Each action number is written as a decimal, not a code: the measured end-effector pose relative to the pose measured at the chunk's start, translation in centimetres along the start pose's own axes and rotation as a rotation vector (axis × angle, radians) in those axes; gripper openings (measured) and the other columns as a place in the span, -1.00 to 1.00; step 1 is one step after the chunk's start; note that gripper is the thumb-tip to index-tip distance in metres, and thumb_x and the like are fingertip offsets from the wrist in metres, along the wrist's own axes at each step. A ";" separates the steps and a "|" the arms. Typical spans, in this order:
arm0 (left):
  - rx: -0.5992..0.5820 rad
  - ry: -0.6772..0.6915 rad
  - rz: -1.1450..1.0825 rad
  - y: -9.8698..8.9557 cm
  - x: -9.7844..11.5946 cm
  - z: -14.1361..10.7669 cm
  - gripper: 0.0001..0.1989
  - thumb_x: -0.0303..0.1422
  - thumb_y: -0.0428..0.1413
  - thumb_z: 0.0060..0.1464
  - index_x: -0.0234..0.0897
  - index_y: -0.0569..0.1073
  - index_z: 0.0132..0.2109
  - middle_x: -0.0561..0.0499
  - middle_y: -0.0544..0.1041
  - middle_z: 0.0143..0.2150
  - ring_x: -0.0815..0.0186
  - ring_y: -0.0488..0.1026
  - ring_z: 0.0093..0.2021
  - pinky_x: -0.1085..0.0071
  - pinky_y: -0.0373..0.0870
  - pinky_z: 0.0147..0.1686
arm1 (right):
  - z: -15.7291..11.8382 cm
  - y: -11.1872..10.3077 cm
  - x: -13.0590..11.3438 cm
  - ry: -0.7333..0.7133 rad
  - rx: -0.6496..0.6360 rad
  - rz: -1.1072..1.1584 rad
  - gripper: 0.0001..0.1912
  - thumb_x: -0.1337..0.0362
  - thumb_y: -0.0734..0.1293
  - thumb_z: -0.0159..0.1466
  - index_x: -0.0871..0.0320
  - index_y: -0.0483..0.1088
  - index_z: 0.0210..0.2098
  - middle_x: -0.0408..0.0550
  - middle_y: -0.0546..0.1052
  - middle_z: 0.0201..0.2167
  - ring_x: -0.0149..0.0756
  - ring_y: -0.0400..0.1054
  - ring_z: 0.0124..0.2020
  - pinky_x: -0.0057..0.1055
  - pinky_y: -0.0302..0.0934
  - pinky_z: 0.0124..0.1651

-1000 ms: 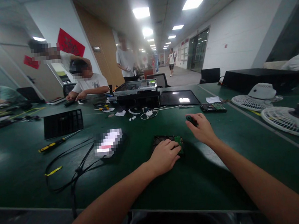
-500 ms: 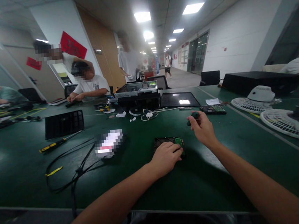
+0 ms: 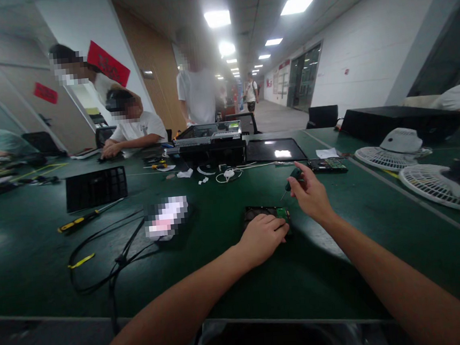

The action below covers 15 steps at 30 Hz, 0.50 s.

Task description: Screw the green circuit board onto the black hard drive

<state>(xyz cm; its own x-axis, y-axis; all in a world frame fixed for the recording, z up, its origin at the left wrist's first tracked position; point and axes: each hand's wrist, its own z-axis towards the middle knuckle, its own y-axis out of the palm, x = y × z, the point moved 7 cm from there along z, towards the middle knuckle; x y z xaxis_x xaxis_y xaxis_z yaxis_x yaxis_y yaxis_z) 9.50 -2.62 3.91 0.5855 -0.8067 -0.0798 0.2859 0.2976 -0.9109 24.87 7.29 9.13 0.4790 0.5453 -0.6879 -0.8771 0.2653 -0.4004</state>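
A hard drive (image 3: 253,211) with a dark casing and a green circuit board on its right side lies flat on the table. My left hand (image 3: 264,236) rests over it, fingers bent round its right part and covering much of its surface. To the right and slightly above, my right hand (image 3: 311,191) is closed on a screwdriver (image 3: 294,179) with a dark green handle. Its thin shaft slants down to the left, the tip apart from the hard drive.
On the left are a blurred lit phone (image 3: 167,216), black cables (image 3: 121,261), a yellow-black screwdriver (image 3: 82,222) and a dark panel (image 3: 95,189). An open computer case (image 3: 210,144) stands ahead, a circuit board (image 3: 328,165) and white fan parts (image 3: 436,184) rightward. People sit and stand beyond.
My left hand and the hard drive have shifted slightly right. My right hand has turned the screwdriver so that its shaft points down toward the drive.
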 end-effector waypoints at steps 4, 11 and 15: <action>-0.008 -0.018 -0.058 -1.0 0.6 -0.9 -0.58 -0.21 0.16 0.41 -0.28 0.41 0.30 -0.22 0.51 0.29 0.01 0.45 0.29 0.08 0.40 0.23 | -0.4 0.1 -0.1 0.012 -0.026 0.000 -0.39 -0.05 0.28 0.44 0.01 0.24 0.40 -0.07 0.54 -0.19 -0.30 0.45 -0.46 -0.29 0.42 -0.30; -0.057 -0.011 -0.147 -1.9 0.2 -1.6 -0.66 -0.30 0.07 0.43 -0.25 0.46 0.26 -0.16 0.53 0.27 0.05 0.44 0.28 0.07 0.36 0.29 | -0.8 0.1 -0.3 0.003 -0.033 -0.011 -0.40 -0.05 0.28 0.44 0.01 0.26 0.39 -0.09 0.52 -0.25 -0.29 0.44 -0.46 -0.29 0.42 -0.30; -0.056 -0.020 -0.162 -1.9 0.0 -1.5 -0.66 -0.31 0.06 0.43 -0.26 0.48 0.25 -0.17 0.52 0.27 0.04 0.44 0.27 0.05 0.35 0.30 | -0.8 0.3 -0.2 0.004 -0.044 -0.004 -0.40 -0.06 0.28 0.45 -0.01 0.26 0.40 -0.08 0.51 -0.21 -0.31 0.44 -0.45 -0.30 0.41 -0.30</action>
<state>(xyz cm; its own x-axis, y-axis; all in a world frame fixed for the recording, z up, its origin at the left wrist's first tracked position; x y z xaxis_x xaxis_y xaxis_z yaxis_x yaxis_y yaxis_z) 7.80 -3.99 5.05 0.5503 -0.8313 0.0775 0.3353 0.1351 -0.9324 24.54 6.61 8.70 0.4828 0.5409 -0.6887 -0.8727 0.2320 -0.4296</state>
